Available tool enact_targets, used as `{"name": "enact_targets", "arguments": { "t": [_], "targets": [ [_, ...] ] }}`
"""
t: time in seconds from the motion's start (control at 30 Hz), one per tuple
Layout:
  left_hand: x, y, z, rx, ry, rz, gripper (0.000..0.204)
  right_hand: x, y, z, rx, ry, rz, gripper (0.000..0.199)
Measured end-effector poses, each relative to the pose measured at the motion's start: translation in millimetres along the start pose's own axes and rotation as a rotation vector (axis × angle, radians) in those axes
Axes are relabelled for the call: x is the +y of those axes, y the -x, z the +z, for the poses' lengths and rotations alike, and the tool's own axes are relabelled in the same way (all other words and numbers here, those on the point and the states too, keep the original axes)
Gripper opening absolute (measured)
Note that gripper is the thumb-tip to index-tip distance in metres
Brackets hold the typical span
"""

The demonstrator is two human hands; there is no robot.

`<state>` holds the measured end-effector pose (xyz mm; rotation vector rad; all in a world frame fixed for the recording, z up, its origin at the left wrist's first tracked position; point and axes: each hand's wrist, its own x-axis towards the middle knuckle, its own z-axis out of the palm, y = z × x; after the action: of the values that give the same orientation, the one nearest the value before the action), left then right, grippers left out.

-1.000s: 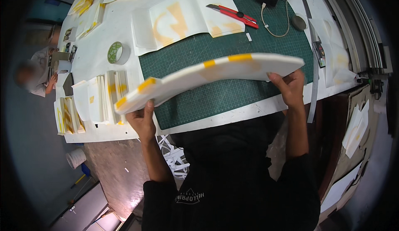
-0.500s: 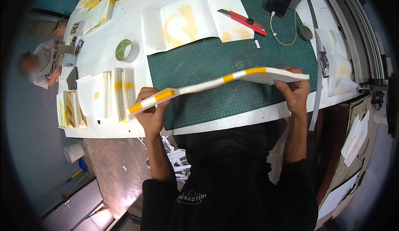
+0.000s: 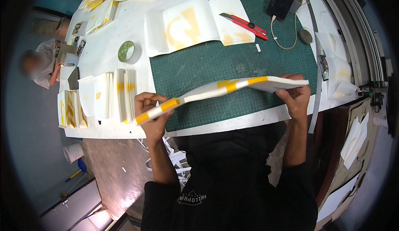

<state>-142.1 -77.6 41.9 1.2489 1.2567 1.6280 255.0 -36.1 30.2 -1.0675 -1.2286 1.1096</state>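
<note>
Between my two hands a stack of white paper sheets (image 3: 208, 91) with yellow bands along its edge is held up above the green cutting mat (image 3: 199, 116). Its middle bows upward. My left hand (image 3: 153, 113) pinches the left end, thumb in front and fingers behind. At the other end, my right hand (image 3: 294, 98) grips the stack, its thumb underneath and the fingers largely hidden behind the sheets. Farther back on the mat lie an opened folded sheet (image 3: 187, 25) with pale yellow print and a red utility knife (image 3: 245, 24).
Several upright paper bundles (image 3: 120, 93) stand at the table's left front. A tape roll (image 3: 129, 52) sits behind them. At the back right are a phone (image 3: 282, 0) with a cable and a metal ruler (image 3: 314, 102). Paper strips (image 3: 176, 160) litter the floor. Another person (image 3: 45, 64) works at far left.
The stack's left end has shifted slightly right and down, and more of its broad face shows at the middle. My left fingers have curled differently. Both hands keep their hold.
</note>
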Motion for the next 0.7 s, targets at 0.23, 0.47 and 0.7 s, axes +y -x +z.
{"name": "enact_targets", "arguments": {
  "t": [0.23,0.47,0.7],
  "targets": [
    [-4.6,-0.6,-1.9,-0.101,-0.085,0.04,0.029,0.2,-10.4,2.2,-0.141,0.048,-0.138,0.034],
    [-19.8,-1.5,-2.8,-0.024,-0.075,0.107,0.028,5.7,-10.0,-0.6,-0.11,0.026,-0.122,0.024],
    [-12.9,-2.3,7.5,0.037,-0.072,0.024,0.028,11.3,-1.5,1.9,0.042,0.117,-0.097,0.017]
  ]
}}
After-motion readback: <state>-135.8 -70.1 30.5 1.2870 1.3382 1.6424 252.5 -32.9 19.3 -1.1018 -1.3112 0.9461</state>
